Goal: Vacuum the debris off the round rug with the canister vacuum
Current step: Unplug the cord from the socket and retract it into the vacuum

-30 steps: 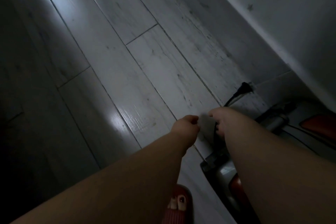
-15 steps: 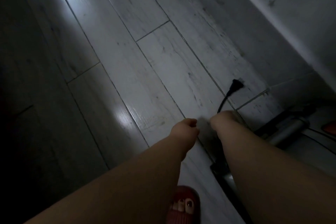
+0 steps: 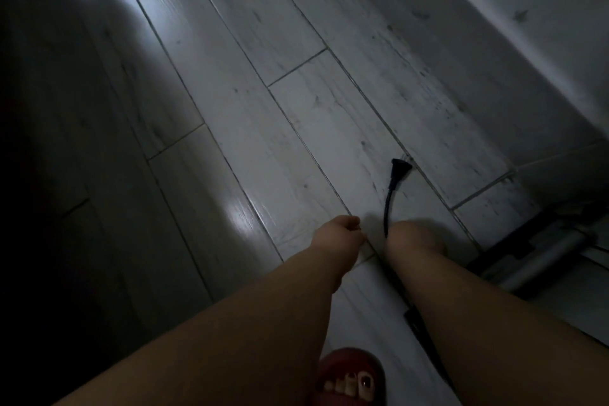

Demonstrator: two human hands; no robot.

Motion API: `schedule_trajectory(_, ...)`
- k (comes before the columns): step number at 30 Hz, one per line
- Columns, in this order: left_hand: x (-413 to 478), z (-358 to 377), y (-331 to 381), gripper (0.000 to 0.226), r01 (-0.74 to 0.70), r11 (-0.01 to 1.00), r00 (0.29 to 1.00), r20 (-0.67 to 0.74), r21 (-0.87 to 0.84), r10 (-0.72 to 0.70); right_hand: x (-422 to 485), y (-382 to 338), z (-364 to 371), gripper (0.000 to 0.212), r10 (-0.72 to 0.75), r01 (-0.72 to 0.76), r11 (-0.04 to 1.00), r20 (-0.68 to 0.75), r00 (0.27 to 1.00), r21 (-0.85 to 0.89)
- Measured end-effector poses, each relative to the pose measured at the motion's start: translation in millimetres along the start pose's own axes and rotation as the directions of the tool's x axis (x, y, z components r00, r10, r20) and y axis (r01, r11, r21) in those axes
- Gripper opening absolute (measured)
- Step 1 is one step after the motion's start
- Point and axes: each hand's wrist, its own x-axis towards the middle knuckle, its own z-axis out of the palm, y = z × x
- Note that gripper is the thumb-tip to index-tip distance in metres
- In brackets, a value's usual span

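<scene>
Right hand [image 3: 416, 237] closed around black power cord [image 3: 389, 204], low centre of frame.
Plug [image 3: 399, 166] sticks out above the fist, over grey plank floor [image 3: 230, 109]. Left hand [image 3: 339, 234] curled in a loose fist beside it, holding nothing visible. Vacuum tube [image 3: 540, 254] at lower right edge; red slipper [image 3: 349, 369] at bottom.

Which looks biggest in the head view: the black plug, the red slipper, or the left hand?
1. Red slipper, though it's nearest the camera and cut off by the frame.
2. Left hand.
3. Black plug, farthest away.
</scene>
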Motion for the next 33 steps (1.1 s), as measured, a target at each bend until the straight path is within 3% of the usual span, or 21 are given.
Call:
schedule_trajectory(2, 0.1, -3.5, 0.8, 0.042, -0.010, 1.000, 0.999, -0.033, -0.001, 0.010, -7.0, -0.1, -3.5, 0.024, -0.101, 0.106, 0.982, -0.036, 0.994, 0.157)
schedule_trajectory(5, -6.6, -4.1, 9.1, 0.045, -0.031, 0.996, 0.998, -0.062, -0.088, 0.026, -22.4, 1.1, -27.3, 0.018, -0.211, 0.257, 0.861, -0.150, 0.966, 0.439)
schedule_trajectory(10, -27.1, -8.6, 50.2, 0.043, -0.109, 0.915, 0.990, -0.123, -0.388, 0.065, -51.6, -8.4, -100.2, 0.009, -0.265, 0.442, 0.686, -0.367, 0.892, 0.578)
schedule_trajectory(13, -39.7, -14.1, 74.5, 0.037, -0.157, 0.855, 0.987, -0.120, -0.494, 0.111, -67.7, -24.4, -124.9, 0.012, -0.396, 0.543, 0.701, -0.382, 0.835, 0.462)
schedule_trajectory(16, -47.9, -23.8, 89.4, 0.034, -0.165, 0.743, 0.984, -0.164, -0.648, 0.075, -81.7, -29.2, -121.5, 0.016, -0.514, 0.574, 0.774, -0.265, 0.816, 0.266)
schedule_trajectory(18, -54.6, -29.8, 92.2, 0.034, -0.163, 0.758, 0.980, -0.190, -0.631, 0.053, -92.2, -20.1, -113.4, 0.019, -0.528, 0.559, 0.784, -0.184, 0.829, 0.270)
schedule_trajectory(22, -69.5, -31.1, 82.7, 0.028, -0.088, 0.799, 0.991, -0.131, -0.594, 0.011, -104.4, -3.9, -103.8, 0.023, -0.523, 0.547, 0.817, -0.163, 0.836, 0.182)
schedule_trajectory(28, -106.1, -24.8, 77.7, 0.022, -0.238, 0.897, 0.963, -0.211, -0.372, 0.168, -134.3, 44.6, -97.7, 0.048, -0.439, 0.452, 0.885, -0.123, 0.890, 0.113)
schedule_trajectory(33, -142.7, -2.5, 75.8, 0.018, -0.227, 0.887, 0.964, -0.225, -0.403, 0.145, -181.5, 90.6, -82.5, 0.053, -0.431, 0.425, 0.901, -0.065, 0.900, -0.088)
